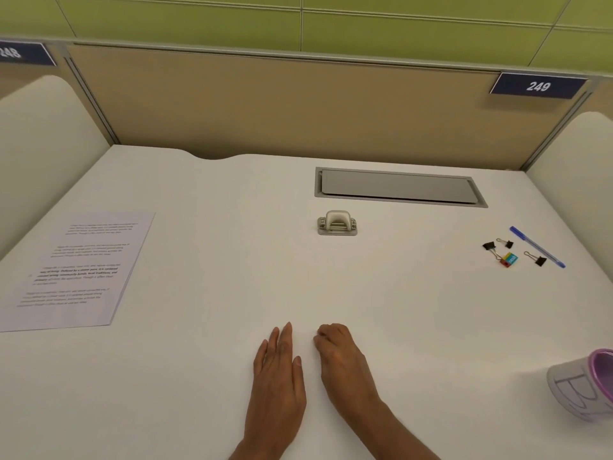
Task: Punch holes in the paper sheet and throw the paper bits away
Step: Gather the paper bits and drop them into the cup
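A printed paper sheet (pixel 78 272) lies flat at the left side of the white desk (pixel 232 277). A small white and metal hole punch (pixel 337 223) stands in the middle of the desk, toward the back. My left hand (pixel 278 370) lies flat on the desk near the front, fingers straight and together. Beside it, my right hand (pixel 341 356) rests on the desk with its fingers curled under, holding nothing. Both hands are well apart from the punch and the sheet.
A white cup with a purple rim (pixel 583 383) stands at the right edge. A blue pen (pixel 537 247) and several binder clips (pixel 507 252) lie at the right. A grey cable flap (pixel 399 187) sits in the desk behind the punch. Partition walls enclose the desk.
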Demonstrator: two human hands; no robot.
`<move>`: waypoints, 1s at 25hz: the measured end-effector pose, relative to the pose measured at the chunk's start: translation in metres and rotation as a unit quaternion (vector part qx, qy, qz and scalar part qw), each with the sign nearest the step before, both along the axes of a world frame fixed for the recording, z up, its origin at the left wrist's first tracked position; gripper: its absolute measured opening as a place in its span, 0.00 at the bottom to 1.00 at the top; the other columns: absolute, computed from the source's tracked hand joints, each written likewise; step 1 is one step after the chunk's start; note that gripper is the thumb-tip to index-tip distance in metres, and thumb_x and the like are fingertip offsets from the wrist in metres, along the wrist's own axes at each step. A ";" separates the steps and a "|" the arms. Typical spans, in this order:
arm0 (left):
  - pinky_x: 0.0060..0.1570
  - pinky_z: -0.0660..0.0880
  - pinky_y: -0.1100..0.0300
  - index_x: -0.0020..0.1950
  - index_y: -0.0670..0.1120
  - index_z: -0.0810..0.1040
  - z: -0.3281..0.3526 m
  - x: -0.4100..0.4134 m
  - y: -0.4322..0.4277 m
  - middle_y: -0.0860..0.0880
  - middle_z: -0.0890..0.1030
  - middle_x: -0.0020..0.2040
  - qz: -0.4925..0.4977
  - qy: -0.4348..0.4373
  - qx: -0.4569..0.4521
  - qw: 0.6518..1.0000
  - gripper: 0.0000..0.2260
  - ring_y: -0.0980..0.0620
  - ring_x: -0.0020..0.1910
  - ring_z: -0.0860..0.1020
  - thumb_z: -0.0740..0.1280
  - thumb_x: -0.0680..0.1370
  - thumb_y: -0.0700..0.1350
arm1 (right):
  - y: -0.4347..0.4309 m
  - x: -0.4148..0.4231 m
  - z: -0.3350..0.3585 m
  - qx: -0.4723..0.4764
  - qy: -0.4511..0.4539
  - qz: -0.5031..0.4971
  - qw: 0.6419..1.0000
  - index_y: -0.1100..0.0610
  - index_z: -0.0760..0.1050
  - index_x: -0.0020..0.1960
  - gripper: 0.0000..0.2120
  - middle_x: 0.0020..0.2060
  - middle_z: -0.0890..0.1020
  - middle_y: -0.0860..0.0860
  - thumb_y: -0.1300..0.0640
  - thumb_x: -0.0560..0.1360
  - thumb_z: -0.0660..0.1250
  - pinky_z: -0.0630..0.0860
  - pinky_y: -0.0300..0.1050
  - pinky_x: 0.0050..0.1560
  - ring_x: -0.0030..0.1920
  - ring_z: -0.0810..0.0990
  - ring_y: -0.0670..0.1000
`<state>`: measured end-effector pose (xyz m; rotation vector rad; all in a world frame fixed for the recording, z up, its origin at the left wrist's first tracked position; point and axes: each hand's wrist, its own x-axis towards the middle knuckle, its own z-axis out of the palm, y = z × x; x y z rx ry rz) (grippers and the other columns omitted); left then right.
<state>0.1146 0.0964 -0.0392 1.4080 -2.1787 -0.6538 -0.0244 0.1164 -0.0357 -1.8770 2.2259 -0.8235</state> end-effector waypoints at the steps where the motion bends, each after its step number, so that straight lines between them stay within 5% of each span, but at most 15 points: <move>1: 0.76 0.49 0.59 0.79 0.46 0.58 0.001 -0.001 0.000 0.55 0.61 0.77 0.001 0.004 -0.008 1.000 0.24 0.68 0.77 0.43 0.56 0.83 0.43 | -0.002 0.000 0.000 -0.008 0.022 0.001 1.000 0.64 0.84 0.49 0.15 0.44 0.86 0.56 0.71 0.63 0.79 0.84 0.42 0.43 0.44 0.86 0.53; 7: 0.76 0.50 0.59 0.76 0.42 0.66 0.004 -0.002 -0.001 0.51 0.68 0.74 -0.010 -0.010 -0.037 0.999 0.23 0.57 0.77 0.57 0.58 0.80 0.41 | -0.013 -0.001 0.007 -0.009 0.079 0.002 0.997 0.57 0.83 0.36 0.17 0.32 0.83 0.49 0.71 0.52 0.83 0.79 0.37 0.28 0.32 0.81 0.47; 14: 0.75 0.54 0.55 0.75 0.41 0.67 0.001 -0.003 -0.002 0.49 0.71 0.74 -0.013 -0.024 -0.050 0.998 0.22 0.49 0.76 0.64 0.53 0.81 0.43 | -0.017 -0.007 0.009 0.026 0.090 0.021 0.995 0.57 0.85 0.39 0.12 0.34 0.84 0.49 0.68 0.60 0.81 0.80 0.39 0.32 0.35 0.81 0.49; 15: 0.75 0.54 0.54 0.75 0.42 0.67 0.000 -0.002 -0.002 0.49 0.71 0.74 -0.014 -0.020 -0.049 0.999 0.22 0.50 0.77 0.63 0.56 0.81 0.43 | -0.017 -0.010 0.012 0.039 0.064 0.030 0.997 0.57 0.85 0.43 0.09 0.38 0.85 0.50 0.67 0.66 0.77 0.81 0.41 0.38 0.39 0.82 0.50; 17: 0.74 0.56 0.53 0.74 0.44 0.69 -0.003 -0.001 -0.002 0.50 0.71 0.74 -0.017 -0.007 -0.052 0.998 0.22 0.53 0.77 0.62 0.60 0.80 0.44 | -0.016 -0.017 0.023 0.073 -0.144 -0.024 0.987 0.57 0.85 0.49 0.07 0.45 0.86 0.48 0.64 0.75 0.70 0.79 0.41 0.51 0.47 0.83 0.47; 19: 0.74 0.59 0.52 0.72 0.47 0.73 -0.006 -0.001 -0.004 0.52 0.72 0.73 -0.009 0.015 -0.049 0.999 0.20 0.56 0.77 0.62 0.63 0.79 0.47 | -0.013 -0.028 0.029 0.067 -0.443 -0.129 0.885 0.55 0.87 0.47 0.07 0.45 0.88 0.46 0.63 0.73 0.73 0.79 0.39 0.52 0.48 0.85 0.43; 22: 0.72 0.61 0.51 0.67 0.50 0.77 -0.011 -0.001 -0.009 0.55 0.74 0.71 -0.006 0.035 -0.042 0.998 0.17 0.57 0.75 0.65 0.69 0.78 0.48 | 0.006 -0.045 0.030 -0.017 -0.790 -0.188 0.584 0.61 0.86 0.45 0.08 0.45 0.87 0.55 0.68 0.66 0.77 0.82 0.41 0.49 0.48 0.86 0.52; 24: 0.72 0.61 0.51 0.65 0.51 0.78 -0.012 -0.004 -0.013 0.56 0.76 0.69 -0.015 0.031 -0.047 0.998 0.17 0.56 0.73 0.67 0.72 0.76 0.48 | 0.028 -0.050 0.029 -0.080 -0.902 -0.175 0.387 0.66 0.85 0.44 0.08 0.43 0.84 0.59 0.71 0.67 0.73 0.83 0.42 0.44 0.45 0.85 0.57; 25: 0.71 0.61 0.51 0.64 0.52 0.79 -0.012 -0.006 -0.016 0.56 0.77 0.68 -0.018 0.027 -0.050 0.998 0.16 0.56 0.72 0.69 0.72 0.76 0.48 | 0.038 -0.051 0.029 -0.103 -0.926 -0.157 0.328 0.67 0.84 0.44 0.07 0.42 0.83 0.60 0.72 0.68 0.70 0.84 0.43 0.43 0.44 0.84 0.58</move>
